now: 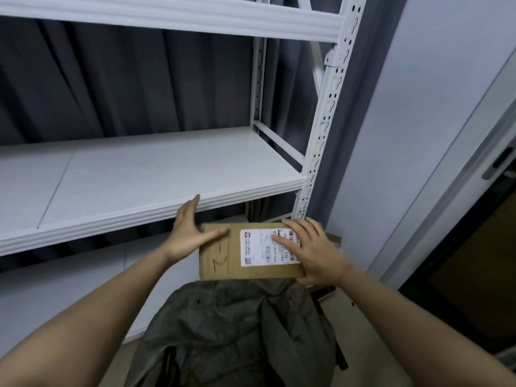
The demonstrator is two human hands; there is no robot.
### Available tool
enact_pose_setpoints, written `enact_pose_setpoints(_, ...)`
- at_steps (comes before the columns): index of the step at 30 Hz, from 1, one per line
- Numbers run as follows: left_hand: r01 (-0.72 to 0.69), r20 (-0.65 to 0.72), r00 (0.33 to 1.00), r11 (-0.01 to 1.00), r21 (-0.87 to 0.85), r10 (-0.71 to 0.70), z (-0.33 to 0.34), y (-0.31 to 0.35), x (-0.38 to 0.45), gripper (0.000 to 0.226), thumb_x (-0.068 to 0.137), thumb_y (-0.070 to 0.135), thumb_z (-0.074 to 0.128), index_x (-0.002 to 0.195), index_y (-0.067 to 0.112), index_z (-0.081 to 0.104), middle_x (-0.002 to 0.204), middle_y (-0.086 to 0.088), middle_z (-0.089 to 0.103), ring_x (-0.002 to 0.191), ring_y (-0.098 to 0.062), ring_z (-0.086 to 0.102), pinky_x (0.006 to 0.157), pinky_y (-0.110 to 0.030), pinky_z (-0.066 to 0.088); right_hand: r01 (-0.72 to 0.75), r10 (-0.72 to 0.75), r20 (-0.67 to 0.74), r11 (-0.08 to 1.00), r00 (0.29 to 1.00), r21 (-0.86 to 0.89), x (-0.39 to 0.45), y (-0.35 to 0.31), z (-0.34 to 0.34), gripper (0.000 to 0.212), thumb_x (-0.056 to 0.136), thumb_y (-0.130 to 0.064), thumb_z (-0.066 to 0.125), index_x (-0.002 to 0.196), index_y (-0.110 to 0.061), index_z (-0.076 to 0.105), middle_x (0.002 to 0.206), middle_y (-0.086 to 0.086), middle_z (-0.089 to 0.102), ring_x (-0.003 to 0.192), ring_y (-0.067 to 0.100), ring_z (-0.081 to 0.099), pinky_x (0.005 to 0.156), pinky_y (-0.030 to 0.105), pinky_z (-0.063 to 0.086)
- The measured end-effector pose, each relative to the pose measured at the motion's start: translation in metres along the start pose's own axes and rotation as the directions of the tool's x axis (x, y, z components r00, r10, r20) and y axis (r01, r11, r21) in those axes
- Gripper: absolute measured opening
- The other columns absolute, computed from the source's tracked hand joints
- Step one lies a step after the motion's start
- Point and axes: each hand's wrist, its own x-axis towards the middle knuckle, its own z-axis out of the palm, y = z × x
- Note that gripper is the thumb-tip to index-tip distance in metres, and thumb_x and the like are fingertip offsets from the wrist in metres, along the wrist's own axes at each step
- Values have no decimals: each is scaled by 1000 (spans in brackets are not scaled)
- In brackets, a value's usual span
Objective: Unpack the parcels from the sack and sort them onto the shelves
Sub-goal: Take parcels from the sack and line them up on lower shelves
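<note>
While both hands hold it from opposite ends, the cardboard parcel (223, 254) hangs flat in the air, its labelled face turned up toward the camera. The left hand (190, 233) clasps the parcel's left end: the thumb lies straight across the top face, pointing right, and the fingers reach up past the far edge, their tips in front of the lip of the shelf. The right hand (312, 251) lies over the right end, the fingers spread and only slightly bent on top, the thumb pressing on the white shipping label (262, 248); whether any part of this hand curls under the parcel cannot be seen. Brown handwritten marks sit on the bare cardboard left of the label.

The parcel is just above the open mouth of a dark grey sack (237, 331), which slumps on the floor below the forearms. It is in front of and slightly below the front edge of the middle shelf (139, 177), a white board in a white metal rack. A perforated upright post (324, 121) carries the right end of that shelf and of another shelf higher up (167, 18). Grey curtains (125, 79) hang behind the rack. A pale wall (405, 135) stands to the right, and beyond it a door frame with a dark opening (474, 261)
</note>
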Motion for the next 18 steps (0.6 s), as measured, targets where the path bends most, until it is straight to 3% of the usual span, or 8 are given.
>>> enact_pose_setpoints(3, -155, 283, 958, 908, 388, 42, -4, 22, 14, 116, 61, 74, 69, 151, 41, 4, 161, 6, -2, 148, -22, 4, 119, -48, 15, 238, -230, 71, 958, 971, -158, 17, 9, -17, 108, 62, -63, 72, 150, -28, 22, 148, 22, 31, 133, 40, 33, 110, 61, 25)
enact_pose_setpoints(5, -160, 481, 873, 887, 433, -77, 1, 36, 19, 114, 63, 70, 72, 151, 38, 7, 159, 4, 10, 145, -24, 16, 117, -48, 23, 342, -328, 97, 912, 940, -228, 30, 11, -26, 107, 62, -60, 73, 151, -29, 22, 150, 22, 29, 135, 41, 31, 112, 62, 20)
enact_pose_setpoints(7, -75, 620, 770, 942, 326, -154, 8, 44, 18, 111, 67, 59, 78, 151, 36, 10, 152, 1, 33, 135, -19, 38, 111, -44, 37, 395, -382, 102, 873, 919, -287, 40, 15, -36, 109, 60, -58, 76, 151, -29, 24, 151, 23, 28, 134, 41, 31, 112, 61, 19)
enact_pose_setpoints(9, 32, 655, 736, 975, 219, -171, 13, 44, 14, 109, 69, 49, 80, 151, 33, 9, 142, 2, 44, 126, -16, 49, 106, -40, 43, 441, -433, 97, 847, 896, -297, 46, 19, -44, 111, 57, -57, 78, 151, -28, 26, 149, 23, 30, 133, 42, 32, 112, 60, 19)
enact_pose_setpoints(14, 198, 640, 735, 974, 111, -222, 17, 27, 7, 114, 70, 52, 77, 152, 33, 0, 143, 3, 42, 126, -15, 47, 108, -35, 38, 544, -539, 101, 792, 836, -278, 52, 24, -46, 112, 56, -52, 79, 150, -26, 25, 150, 23, 28, 134, 44, 31, 114, 59, 11)
enact_pose_setpoints(18, 291, 600, 756, 955, 48, -261, 20, 20, -1, 116, 61, 63, 77, 149, 39, 5, 133, 3, 50, 116, -14, 52, 91, -31, 44, 481, -485, 65, 824, 872, -298, 52, 29, -40, 112, 64, -51, 72, 153, -27, 9, 157, 20, 17, 144, 39, 16, 116, 60, 6)
